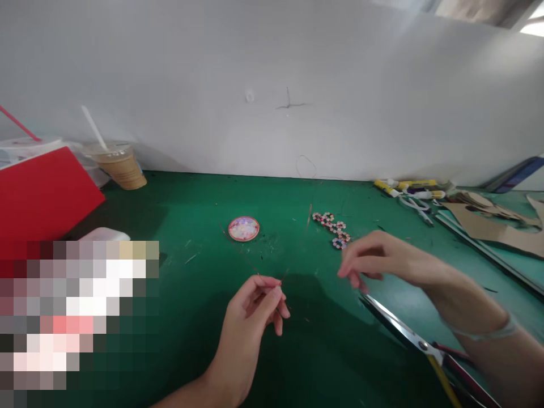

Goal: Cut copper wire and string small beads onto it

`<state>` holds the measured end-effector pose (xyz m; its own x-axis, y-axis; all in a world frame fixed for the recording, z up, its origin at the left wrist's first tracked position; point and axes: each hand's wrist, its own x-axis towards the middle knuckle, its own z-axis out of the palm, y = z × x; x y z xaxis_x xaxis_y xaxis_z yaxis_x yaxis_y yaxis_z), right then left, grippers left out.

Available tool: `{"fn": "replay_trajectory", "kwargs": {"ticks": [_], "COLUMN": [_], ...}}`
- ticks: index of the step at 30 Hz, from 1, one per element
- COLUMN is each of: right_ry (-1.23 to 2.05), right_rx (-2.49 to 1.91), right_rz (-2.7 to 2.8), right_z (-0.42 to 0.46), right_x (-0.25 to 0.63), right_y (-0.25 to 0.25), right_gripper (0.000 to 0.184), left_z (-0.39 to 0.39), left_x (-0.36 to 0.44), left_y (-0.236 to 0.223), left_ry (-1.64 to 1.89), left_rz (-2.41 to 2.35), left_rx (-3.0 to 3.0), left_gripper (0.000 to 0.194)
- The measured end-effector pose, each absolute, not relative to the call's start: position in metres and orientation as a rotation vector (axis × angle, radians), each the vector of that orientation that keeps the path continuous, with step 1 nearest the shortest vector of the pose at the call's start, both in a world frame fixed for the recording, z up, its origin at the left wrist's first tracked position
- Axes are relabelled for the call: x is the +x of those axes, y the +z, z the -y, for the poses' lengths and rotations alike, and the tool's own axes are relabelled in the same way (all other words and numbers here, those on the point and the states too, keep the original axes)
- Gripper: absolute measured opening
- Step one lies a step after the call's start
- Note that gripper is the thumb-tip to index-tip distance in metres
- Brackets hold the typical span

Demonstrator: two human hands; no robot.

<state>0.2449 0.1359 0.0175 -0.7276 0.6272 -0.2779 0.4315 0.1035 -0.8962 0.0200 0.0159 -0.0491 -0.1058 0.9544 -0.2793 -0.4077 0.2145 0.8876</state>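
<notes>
Near the middle, my left hand (255,317) is closed in a pinch on a thin copper-coloured strand (307,224), wire or thread. Its two ends spread away from the fingertips over the table. My right hand (378,258) hovers at the right, thumb and fingers drawn together; whatever sits between them, if anything, is too small to make out. Just beyond its fingertips lie several small beaded flowers (334,226) in a joined row. A round shallow dish (243,228) of pale, shiny bits stands ahead of my left hand. Under my right wrist rest large scissors (408,331), blades pointing left.
A green table (191,198) meets a pale wall (212,85). Back left are a drink cup with a straw (123,164) and a red board (46,187). Yellow-and-white tubes (419,184), small scissors (419,208) and cardboard scraps (488,226) lie at the right.
</notes>
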Motion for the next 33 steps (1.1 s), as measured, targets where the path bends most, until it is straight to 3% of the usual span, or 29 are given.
{"fn": "replay_trajectory", "kwargs": {"ticks": [3, 21, 33], "right_ry": [1.682, 1.842, 1.847], "right_rx": [-1.036, -0.951, -1.017], "right_rz": [2.247, 2.218, 2.114], "right_z": [-0.144, -0.112, -0.112], "right_x": [0.263, 0.208, 0.204], "right_y": [0.026, -0.011, -0.007], "right_gripper": [0.031, 0.02, 0.031], "left_z": [-0.015, -0.003, -0.01], "left_x": [0.021, 0.036, 0.033], "left_y": [-0.051, -0.057, -0.052], "left_ry": [1.251, 0.828, 1.044], "left_rz": [-1.124, -0.941, -1.072], "left_rx": [0.707, 0.709, 0.738], "left_gripper": [0.011, 0.015, 0.014]}}
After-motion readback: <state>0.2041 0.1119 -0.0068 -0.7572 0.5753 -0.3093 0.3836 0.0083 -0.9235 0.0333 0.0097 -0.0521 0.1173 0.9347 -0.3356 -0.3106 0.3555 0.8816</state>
